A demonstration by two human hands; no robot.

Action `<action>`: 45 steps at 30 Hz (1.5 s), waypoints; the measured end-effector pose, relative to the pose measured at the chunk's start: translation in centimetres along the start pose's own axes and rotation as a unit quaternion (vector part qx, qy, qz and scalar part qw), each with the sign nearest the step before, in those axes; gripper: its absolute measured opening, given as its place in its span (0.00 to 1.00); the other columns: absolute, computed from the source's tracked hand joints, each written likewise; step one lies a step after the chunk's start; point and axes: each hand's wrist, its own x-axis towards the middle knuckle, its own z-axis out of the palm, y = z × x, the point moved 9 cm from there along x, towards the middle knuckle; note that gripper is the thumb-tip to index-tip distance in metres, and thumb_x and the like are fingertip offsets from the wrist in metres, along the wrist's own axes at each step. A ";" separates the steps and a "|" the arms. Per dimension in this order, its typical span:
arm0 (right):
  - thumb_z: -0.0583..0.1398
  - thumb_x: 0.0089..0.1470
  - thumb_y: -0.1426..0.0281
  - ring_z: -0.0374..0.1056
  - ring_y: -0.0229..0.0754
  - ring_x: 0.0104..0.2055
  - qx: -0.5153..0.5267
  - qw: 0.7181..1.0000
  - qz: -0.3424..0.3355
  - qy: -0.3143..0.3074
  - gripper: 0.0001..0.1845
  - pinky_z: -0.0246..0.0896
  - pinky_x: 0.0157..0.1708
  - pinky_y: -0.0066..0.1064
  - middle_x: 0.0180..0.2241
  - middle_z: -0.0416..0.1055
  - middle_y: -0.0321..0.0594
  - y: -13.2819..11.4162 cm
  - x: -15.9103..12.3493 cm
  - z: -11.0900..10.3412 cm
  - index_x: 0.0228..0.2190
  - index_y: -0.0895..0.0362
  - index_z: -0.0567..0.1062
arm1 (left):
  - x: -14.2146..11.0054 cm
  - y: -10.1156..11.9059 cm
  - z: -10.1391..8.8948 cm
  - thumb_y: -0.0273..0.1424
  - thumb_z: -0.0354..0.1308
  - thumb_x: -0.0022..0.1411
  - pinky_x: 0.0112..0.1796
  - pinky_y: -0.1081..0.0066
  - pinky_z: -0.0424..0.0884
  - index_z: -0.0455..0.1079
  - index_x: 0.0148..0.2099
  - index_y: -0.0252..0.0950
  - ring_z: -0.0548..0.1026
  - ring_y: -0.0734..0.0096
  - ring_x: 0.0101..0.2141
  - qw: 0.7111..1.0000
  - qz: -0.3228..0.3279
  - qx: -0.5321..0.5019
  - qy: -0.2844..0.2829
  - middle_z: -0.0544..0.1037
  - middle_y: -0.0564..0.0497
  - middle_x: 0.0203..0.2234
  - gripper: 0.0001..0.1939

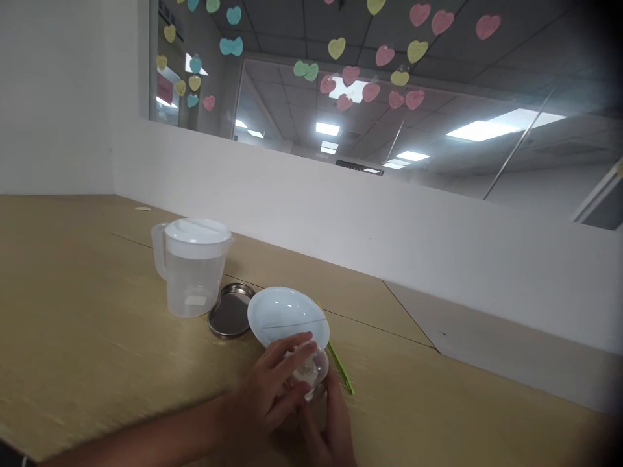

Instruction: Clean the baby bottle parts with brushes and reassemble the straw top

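Between my two hands is a small clear, rounded container [318, 366], and whatever is inside it cannot be made out. The fingers of my left hand [260, 383] curl over its top and near side. My right hand [333, 421] grips it from below and from the right. Just beyond them a white bowl [280, 303] sits on the table, with a thin rod [294, 323] lying across it. A slim green stick [341, 368] lies to the right of the bowl, its far end hidden behind it.
A shiny metal kidney dish [231, 314] stands left of the bowl. Behind it is a translucent lidded pitcher [195, 272]. The wooden table [97, 311] ends at a white wall [292, 188] under a window with heart-shaped notes.
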 end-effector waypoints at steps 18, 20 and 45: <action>0.57 0.55 0.66 0.67 0.46 0.48 -0.022 0.998 -0.051 -0.019 0.19 0.65 0.45 0.35 0.48 0.69 0.44 -1.4 1.7 -0.4 0.49 0.54 0.65 | -1.5 -3.0 1.1 0.32 0.46 0.65 0.59 0.60 0.54 0.38 0.67 0.40 0.55 0.61 0.60 0.991 -0.101 -0.088 -0.018 0.54 0.44 0.62 0.32; 0.56 0.55 0.66 0.67 0.46 0.47 -0.029 0.998 -0.060 -0.016 0.17 0.65 0.45 0.36 0.46 0.69 0.44 -1.6 1.7 -0.4 0.48 0.54 0.66 | -1.4 -2.8 1.0 0.32 0.47 0.65 0.59 0.59 0.54 0.40 0.67 0.39 0.55 0.61 0.60 0.990 -0.100 -0.099 -0.016 0.55 0.44 0.62 0.31; 0.58 0.53 0.59 0.67 0.48 0.46 0.070 0.994 0.080 0.013 0.19 0.66 0.44 0.36 0.43 0.71 0.44 -0.3 1.0 -0.2 0.44 0.56 0.69 | -0.7 -3.0 -0.1 0.34 0.55 0.60 0.52 0.62 0.64 0.56 0.61 0.36 0.67 0.60 0.52 0.977 -0.145 -0.155 0.021 0.69 0.43 0.53 0.27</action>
